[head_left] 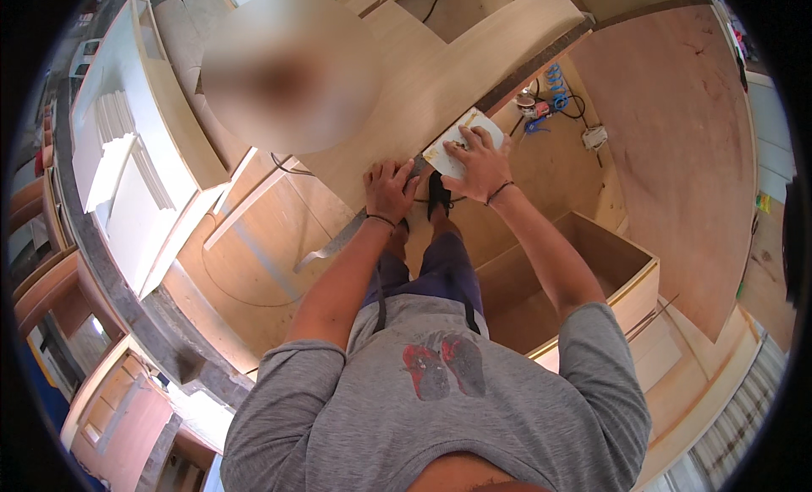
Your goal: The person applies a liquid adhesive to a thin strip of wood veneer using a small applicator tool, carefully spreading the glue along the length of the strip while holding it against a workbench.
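Observation:
A light wooden panel stretches out in front of me with a dark near edge. My left hand is closed over that edge, fingertips on the panel's top and thumb on the near side. Under it runs a grey edging strip, whose loose end hangs down and curls to the left. To its right, my right hand grips a flat white rectangular block with yellow-brown stains, held against the panel's edge. The fingers lie spread across the block's face, and its underside is hidden.
An open wooden box stands on the floor by my right side. Beyond it are a red power tool, a coiled blue hose and a large brown board. A white-faced cabinet stands at left. A blurred round patch covers the upper left.

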